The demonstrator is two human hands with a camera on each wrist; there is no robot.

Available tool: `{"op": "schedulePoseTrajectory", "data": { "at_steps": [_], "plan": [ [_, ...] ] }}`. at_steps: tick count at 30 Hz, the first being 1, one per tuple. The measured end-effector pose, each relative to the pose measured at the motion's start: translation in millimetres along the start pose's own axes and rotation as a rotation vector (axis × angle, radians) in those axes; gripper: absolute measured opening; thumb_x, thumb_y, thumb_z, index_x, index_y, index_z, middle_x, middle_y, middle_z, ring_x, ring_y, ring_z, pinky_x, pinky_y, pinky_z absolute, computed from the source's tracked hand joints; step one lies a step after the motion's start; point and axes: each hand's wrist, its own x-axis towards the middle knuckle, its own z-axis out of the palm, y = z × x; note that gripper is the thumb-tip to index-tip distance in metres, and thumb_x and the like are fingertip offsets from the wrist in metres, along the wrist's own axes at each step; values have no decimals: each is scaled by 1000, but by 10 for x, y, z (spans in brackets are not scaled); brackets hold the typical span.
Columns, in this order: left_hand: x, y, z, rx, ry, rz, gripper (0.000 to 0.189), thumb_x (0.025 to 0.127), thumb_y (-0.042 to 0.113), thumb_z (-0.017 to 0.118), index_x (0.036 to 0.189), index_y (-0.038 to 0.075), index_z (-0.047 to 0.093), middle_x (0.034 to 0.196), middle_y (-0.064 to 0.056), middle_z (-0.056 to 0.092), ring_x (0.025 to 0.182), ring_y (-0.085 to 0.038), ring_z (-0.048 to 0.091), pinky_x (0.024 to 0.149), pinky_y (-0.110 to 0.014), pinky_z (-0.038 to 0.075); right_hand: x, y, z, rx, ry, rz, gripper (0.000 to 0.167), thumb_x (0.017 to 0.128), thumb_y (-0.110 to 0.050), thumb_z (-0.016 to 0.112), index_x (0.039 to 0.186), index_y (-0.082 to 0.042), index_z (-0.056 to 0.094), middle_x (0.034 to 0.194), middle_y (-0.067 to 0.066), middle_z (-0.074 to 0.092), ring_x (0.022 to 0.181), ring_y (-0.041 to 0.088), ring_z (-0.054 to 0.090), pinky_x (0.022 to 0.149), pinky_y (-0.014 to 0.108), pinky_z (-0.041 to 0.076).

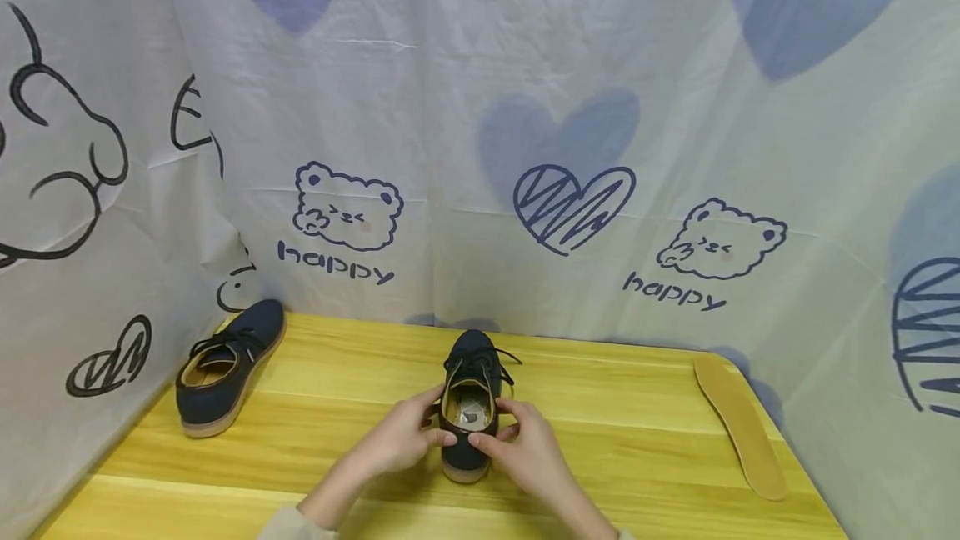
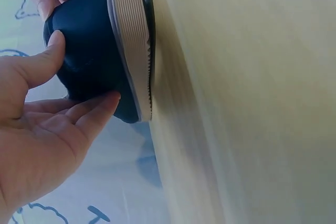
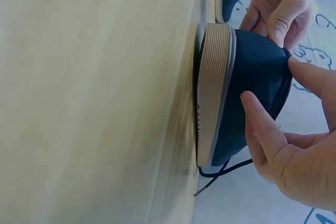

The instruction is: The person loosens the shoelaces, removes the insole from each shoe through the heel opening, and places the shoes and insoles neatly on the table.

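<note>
A dark navy lace-up shoe points away from me at the middle of the wooden table, its laces loose at the front. My left hand grips its left side, thumb at the back of the collar and fingers along the upper. On the opposite side my right hand holds it the same way, thumb on the heel collar. Through the opening a pale inner sole with a worn mark shows. In the left wrist view the heel and its ribbed tan sole stand close over the tabletop.
A matching navy shoe stands at the table's left edge by the cloth. A tan insole lies along the right edge of the wooden table. White printed cloth hangs behind and at both sides.
</note>
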Motion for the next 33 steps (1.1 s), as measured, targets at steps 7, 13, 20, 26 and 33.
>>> {"op": "schedulePoseTrajectory", "data": {
  "at_steps": [7, 13, 20, 26, 33],
  "plan": [
    [185, -60, -9, -38, 31, -17, 75, 92, 2, 76, 154, -14, 35, 150, -37, 44, 131, -53, 53, 107, -56, 46, 166, 33, 19, 35, 51, 7, 73, 85, -33, 88, 140, 5, 59, 134, 21, 62, 83, 17, 66, 60, 30, 54],
    [299, -82, -11, -19, 62, -16, 70, 92, 0, 75, 152, -12, 41, 148, -36, 48, 130, -52, 55, 106, -56, 47, 268, 60, 22, 66, 81, 10, 72, 84, -30, 88, 140, 5, 59, 135, 21, 64, 84, 18, 67, 61, 30, 54],
    [318, -124, 6, 10, 97, -69, 71, 92, 2, 76, 152, -13, 40, 152, -35, 44, 127, -50, 58, 101, -52, 52, 302, 83, 56, 94, 87, 21, 73, 84, -29, 88, 141, 6, 58, 136, 23, 62, 84, 19, 67, 63, 31, 55],
    [280, -143, 5, 52, 141, -20, 66, 92, 7, 79, 148, -8, 48, 148, -30, 52, 117, -42, 67, 97, -51, 55, 281, 76, 60, 88, 106, 20, 72, 84, -28, 88, 140, 6, 59, 134, 25, 60, 83, 19, 67, 61, 32, 54],
    [99, -107, -108, 318, 283, 25, 55, 90, 18, 83, 139, 4, 61, 130, -11, 67, 100, -22, 69, 84, -44, 58, 277, 57, 57, 67, 106, 23, 73, 84, -29, 88, 141, 5, 58, 135, 24, 60, 86, 19, 67, 64, 32, 55]
  ]
}}
